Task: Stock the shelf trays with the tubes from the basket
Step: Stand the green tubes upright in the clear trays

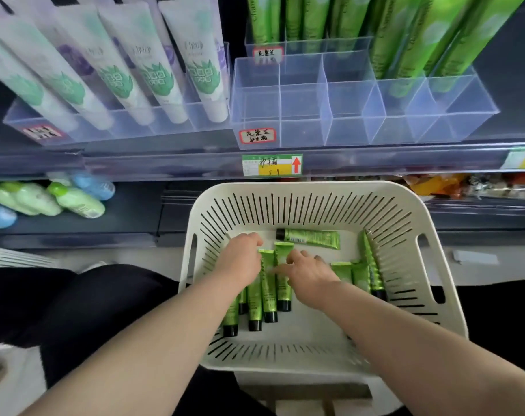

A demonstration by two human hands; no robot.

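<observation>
So, green tubes point(269, 295) lie bunched in the white basket point(315, 187), toward its left wall. Right grip point(309, 273) pinches one near the crimped end; left grip point(243, 259) is curled over the bunch, can't tell if it's holding. Prob light, squishy, slick, so take mid-body.

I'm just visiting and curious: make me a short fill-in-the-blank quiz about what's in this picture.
1. The tubes in the basket are ____ with black caps.
2. Counting the left hand and right hand, ____ hands reach into the basket.
3. The arrow on the price tag points ____.
4. The front compartments of the clear tray are ____.
Missing words: green; two; up; empty.
</observation>
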